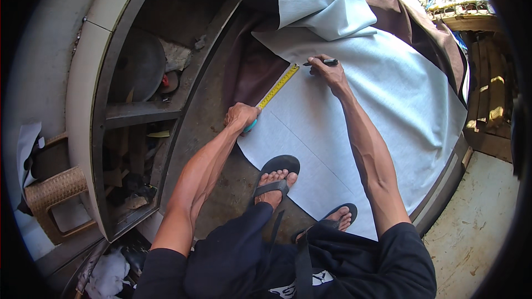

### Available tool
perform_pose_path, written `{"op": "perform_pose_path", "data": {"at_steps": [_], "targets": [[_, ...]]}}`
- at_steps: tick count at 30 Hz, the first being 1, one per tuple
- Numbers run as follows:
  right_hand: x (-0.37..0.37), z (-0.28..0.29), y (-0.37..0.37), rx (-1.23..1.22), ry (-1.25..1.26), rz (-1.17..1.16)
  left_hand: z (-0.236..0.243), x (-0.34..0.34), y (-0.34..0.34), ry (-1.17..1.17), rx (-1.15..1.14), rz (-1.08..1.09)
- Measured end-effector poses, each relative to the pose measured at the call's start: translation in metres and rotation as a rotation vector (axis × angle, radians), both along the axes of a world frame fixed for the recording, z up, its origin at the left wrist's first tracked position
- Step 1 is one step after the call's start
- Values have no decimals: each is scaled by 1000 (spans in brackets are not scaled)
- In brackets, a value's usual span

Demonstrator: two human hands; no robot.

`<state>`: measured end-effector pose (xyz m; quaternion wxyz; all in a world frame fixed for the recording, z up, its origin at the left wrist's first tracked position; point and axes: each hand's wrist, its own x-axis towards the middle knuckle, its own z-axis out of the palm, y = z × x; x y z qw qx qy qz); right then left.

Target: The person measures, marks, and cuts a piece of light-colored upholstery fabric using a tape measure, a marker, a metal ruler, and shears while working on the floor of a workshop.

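Cloth [382,111], pale grey and wide, lies flat on a big brown table [210,116], and a person stands on top of it, bent low over the work.

Far on the left, a woven basket [52,191] sits by a pale wall. Next to it is a dark shelf [138,113] with a round grey disc and bits of scrap tucked inside.

Moving along, the left hand [240,116] is curled tight around the case of a tape measure [277,87]. It presses the case down right at the near edge of the cloth. A bit of blue-green peeks out under the fingers. The yellow tape runs up and to the right across the cloth, toward the other hand.

Below, two bare feet in black sandals [277,174] stand close together. One foot is half on the cloth and half on the table. The other foot is on the cloth, partly hidden by dark trousers.

Then comes the right hand [327,72]. Its fingers are pinched shut around a black pen [324,62]. The pen lies almost flat, with its tip pointing left, just beside the far end of the yellow tape. The hand rests on the cloth there.

Behind the hands, the cloth is folded back over itself in a big loose flap, with dark brown cloth [399,16] bunched beneath it.

On the far right, past the table edge, are some wooden planks [487,99] and a pale, stained floor [476,216]. Up in the corner sits something woven, but I cannot tell what it is.
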<state>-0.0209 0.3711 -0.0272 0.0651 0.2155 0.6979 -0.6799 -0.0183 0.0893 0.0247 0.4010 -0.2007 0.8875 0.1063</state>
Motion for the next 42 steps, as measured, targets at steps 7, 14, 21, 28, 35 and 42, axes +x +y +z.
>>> {"op": "perform_pose_path", "data": {"at_steps": [7,14,21,28,35,42], "targets": [[3,-2,-1,45,3,17,4,1,5,25,-13,-4],[2,-2,-1,152,9,65,5,-3,8,-35,-4,49],[2,1,-7,150,-5,47,-1,-2,0,-27,24,37],[-3,2,-10,244,9,57,3,-4,5,-31,21,48],[-10,7,-8,320,17,119,0,-2,3,-26,19,17],[-9,3,-9,365,45,135,-7,1,2,53,-24,-10]]}}
